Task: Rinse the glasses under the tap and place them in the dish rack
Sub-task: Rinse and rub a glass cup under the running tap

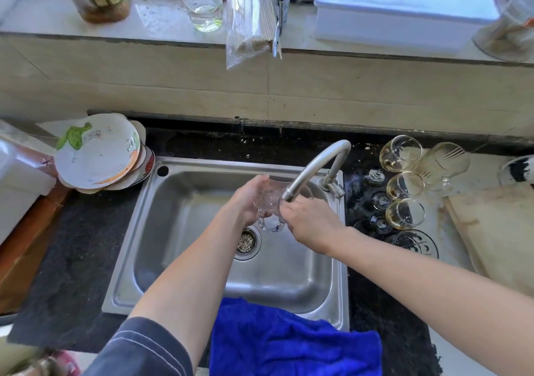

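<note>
L hand [245, 202] wraps the clear glass [268, 202] from the left and R hand [309, 225] grips its right edge. Both are clamped on it, close together, under the tap spout [312, 167] over the steel sink [185, 260]. Wine glasses [404, 186] lie on the counter [375, 303] to the right. A blue cloth [289, 341] drapes the near rim.

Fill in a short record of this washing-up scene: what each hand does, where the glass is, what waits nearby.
Left hand: grips the glass from the side
Right hand: holds the glass at its rim
Glass position: under the tap spout, above the sink
Water: cannot tell if running
Waiting: wine glasses on the counter right of the sink
Other: plates left; cloth over the sink's front edge
Rack: not in view
</note>
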Available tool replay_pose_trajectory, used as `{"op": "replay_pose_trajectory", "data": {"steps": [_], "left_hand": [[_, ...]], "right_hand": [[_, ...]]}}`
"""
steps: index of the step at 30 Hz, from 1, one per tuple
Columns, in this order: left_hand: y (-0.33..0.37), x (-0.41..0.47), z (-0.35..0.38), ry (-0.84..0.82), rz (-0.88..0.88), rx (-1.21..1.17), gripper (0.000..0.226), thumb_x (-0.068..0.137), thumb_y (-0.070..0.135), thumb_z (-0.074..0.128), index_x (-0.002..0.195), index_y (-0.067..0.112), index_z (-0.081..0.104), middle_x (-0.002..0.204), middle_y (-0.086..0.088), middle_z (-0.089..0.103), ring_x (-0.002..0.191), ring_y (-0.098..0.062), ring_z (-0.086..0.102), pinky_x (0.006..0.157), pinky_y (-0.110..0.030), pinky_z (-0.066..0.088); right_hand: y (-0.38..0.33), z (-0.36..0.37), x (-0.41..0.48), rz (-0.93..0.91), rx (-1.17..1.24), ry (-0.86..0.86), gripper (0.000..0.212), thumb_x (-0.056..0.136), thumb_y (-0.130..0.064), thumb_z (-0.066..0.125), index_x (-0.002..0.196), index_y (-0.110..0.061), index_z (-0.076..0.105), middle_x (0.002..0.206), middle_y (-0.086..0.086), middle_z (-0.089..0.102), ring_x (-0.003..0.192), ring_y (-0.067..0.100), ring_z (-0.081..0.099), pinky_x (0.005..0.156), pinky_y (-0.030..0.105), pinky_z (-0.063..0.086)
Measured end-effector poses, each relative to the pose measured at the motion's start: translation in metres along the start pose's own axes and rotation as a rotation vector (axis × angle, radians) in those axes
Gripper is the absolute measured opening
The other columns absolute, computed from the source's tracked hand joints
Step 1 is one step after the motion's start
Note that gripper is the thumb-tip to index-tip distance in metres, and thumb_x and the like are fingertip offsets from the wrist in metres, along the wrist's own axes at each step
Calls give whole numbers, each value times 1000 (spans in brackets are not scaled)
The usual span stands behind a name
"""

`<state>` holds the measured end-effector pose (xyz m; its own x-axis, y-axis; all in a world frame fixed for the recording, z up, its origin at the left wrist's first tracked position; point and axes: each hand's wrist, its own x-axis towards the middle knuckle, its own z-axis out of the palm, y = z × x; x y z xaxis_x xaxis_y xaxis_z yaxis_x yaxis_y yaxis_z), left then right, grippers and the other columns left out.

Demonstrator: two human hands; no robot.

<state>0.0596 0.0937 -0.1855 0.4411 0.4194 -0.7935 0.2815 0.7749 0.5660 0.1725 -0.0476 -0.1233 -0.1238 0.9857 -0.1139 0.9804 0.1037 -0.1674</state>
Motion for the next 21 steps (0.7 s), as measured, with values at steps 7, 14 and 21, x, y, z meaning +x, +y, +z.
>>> {"op": "replay_pose_trajectory", "data": {"steps": [7,14,21], "left_hand": [[4,-12,-9,-126,-102,60,51,86,57,54,112,15,66,89,-5,67,64,-17,61,55,-26,47],[-14,-18,-14,-315,6,-481,60,86,39,63,134,6,47,127,-14,51,101,-30,59,84,-40,49],[-12,-10,-27,-381,-53,-340,43,82,35,67,114,12,51,112,-12,57,96,-28,59,88,-42,48]], "right_hand": [[-4,-28,4,-26,-10,109,37,56,-31,93,82,-12,74,65,0,66,56,17,64,37,18,32],[-17,-19,10,151,243,97,29,97,-32,54,104,-6,65,93,13,68,90,33,63,67,39,48],[-1,-4,-11,-136,130,113,28,77,-8,71,105,-10,71,108,2,70,100,23,66,66,33,59]]}}
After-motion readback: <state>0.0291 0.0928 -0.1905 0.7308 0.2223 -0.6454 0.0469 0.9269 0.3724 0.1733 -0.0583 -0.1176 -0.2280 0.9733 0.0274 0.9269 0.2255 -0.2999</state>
